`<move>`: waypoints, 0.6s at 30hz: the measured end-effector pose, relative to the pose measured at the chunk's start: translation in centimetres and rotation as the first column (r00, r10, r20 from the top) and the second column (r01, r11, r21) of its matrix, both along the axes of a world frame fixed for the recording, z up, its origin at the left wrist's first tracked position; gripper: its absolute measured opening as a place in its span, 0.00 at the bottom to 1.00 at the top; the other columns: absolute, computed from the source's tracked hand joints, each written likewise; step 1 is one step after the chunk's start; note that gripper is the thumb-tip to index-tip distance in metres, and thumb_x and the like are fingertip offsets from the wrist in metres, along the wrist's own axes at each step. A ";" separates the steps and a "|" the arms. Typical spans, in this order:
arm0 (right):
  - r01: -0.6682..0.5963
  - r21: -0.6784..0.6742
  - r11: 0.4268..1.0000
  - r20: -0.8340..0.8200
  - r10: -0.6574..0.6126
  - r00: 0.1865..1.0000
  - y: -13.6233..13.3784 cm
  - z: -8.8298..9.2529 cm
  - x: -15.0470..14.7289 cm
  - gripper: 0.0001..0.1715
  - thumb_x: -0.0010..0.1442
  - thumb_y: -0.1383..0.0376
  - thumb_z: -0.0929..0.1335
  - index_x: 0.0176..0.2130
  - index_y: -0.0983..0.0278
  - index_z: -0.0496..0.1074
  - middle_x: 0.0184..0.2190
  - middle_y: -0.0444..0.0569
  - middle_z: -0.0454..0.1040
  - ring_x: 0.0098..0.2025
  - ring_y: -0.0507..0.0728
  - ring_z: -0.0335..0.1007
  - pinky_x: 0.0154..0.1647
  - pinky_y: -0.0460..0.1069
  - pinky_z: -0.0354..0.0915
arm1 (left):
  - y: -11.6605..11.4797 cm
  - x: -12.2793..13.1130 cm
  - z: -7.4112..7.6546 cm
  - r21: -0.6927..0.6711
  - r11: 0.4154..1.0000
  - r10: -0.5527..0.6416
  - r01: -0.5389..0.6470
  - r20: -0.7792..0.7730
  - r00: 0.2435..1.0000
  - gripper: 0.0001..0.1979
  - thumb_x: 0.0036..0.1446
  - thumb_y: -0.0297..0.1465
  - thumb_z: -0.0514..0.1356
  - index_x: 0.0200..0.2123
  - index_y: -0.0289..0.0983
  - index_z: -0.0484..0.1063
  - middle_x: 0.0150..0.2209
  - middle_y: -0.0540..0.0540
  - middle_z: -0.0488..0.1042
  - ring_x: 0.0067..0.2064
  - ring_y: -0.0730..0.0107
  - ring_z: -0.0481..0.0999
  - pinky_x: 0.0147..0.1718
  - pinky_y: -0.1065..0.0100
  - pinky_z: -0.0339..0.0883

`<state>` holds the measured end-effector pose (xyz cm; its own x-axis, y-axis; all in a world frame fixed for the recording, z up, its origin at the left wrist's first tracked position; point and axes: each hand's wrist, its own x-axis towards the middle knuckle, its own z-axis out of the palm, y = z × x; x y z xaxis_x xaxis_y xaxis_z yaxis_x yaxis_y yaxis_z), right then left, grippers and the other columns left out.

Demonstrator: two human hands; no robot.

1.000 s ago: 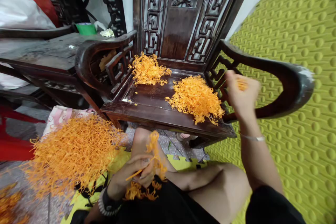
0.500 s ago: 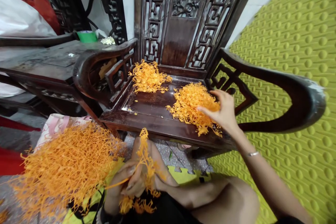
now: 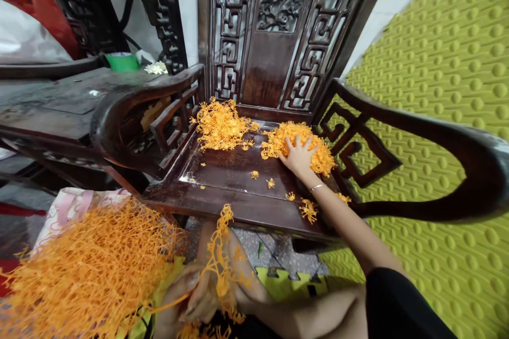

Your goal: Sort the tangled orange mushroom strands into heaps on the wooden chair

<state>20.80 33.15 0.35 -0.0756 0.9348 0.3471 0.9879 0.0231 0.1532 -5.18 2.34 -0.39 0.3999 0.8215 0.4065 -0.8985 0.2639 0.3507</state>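
As the head camera looked down, the right hand (image 3: 298,158) lay on the nearer pile of orange strands (image 3: 314,151), its fingers spread wide and pressing in, on the seat of a carved dark-wood armchair (image 3: 226,169). A thin bracelet (image 3: 317,187) circled its wrist. A smaller pile of orange strands (image 3: 220,126) sat apart toward the chair's back, with loose bits scattered over the seat. Low at the front, the left hand (image 3: 194,294) pinched a hanging length of orange strand (image 3: 220,254) narrowly between its fingers, just beside a large orange tangle (image 3: 87,275) draped over a pink-patterned cloth (image 3: 67,209). A studded green mat (image 3: 437,116) spread to the right, and a dark wooden side table (image 3: 59,100) stood to the left.
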 end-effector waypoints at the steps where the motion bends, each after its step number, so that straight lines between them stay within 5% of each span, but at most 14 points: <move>1: -0.001 0.001 1.000 0.002 0.001 1.000 0.8 -0.1 0.1 0.40 0.60 0.48 0.62 0.65 0.63 0.56 0.66 0.62 0.51 0.66 0.85 0.35 0.57 0.80 0.40 | 0.2 0.0 0.0 0.007 1.000 -0.003 0.003 -0.006 1.000 0.27 0.66 0.34 0.51 0.16 0.35 0.45 0.07 0.59 0.40 0.10 0.85 0.39 0.13 0.78 0.41; 6: 0.084 0.013 0.996 -0.020 -0.084 0.996 2.8 0.4 -0.3 0.40 0.55 0.52 0.68 0.62 0.67 0.61 0.65 0.64 0.52 0.67 0.84 0.29 0.58 0.80 0.30 | 0.8 -0.2 -0.4 0.018 0.999 -0.033 0.034 -0.036 0.999 0.27 0.66 0.35 0.51 0.16 0.35 0.46 0.07 0.58 0.42 0.10 0.85 0.40 0.14 0.78 0.42; 10: 0.099 -0.103 0.990 0.073 -0.091 0.993 1.8 2.5 -2.2 0.44 0.49 0.59 0.72 0.60 0.75 0.62 0.67 0.69 0.48 0.68 0.81 0.24 0.60 0.79 0.24 | 0.9 -0.3 -0.5 0.006 1.000 -0.014 0.014 -0.043 0.999 0.27 0.66 0.35 0.52 0.16 0.35 0.46 0.08 0.58 0.41 0.10 0.86 0.40 0.15 0.78 0.43; 14: -0.214 -0.234 0.948 0.001 0.220 0.976 -1.8 3.0 -6.0 0.40 0.57 0.55 0.66 0.62 0.74 0.60 0.66 0.66 0.50 0.69 0.78 0.35 0.60 0.79 0.24 | 0.8 0.0 -0.3 -0.018 1.000 0.007 -0.008 -0.045 0.999 0.27 0.65 0.34 0.53 0.16 0.35 0.44 0.08 0.59 0.40 0.09 0.87 0.38 0.14 0.78 0.42; 18: -0.464 -0.318 0.827 -0.046 0.475 0.879 -6.5 0.0 -10.0 0.41 0.65 0.47 0.54 0.64 0.71 0.58 0.66 0.60 0.52 0.69 0.70 0.43 0.65 0.74 0.35 | 0.5 0.3 -0.4 -0.055 0.997 0.062 -0.060 0.020 0.998 0.26 0.65 0.30 0.54 0.18 0.35 0.42 0.10 0.60 0.40 0.09 0.87 0.40 0.14 0.78 0.43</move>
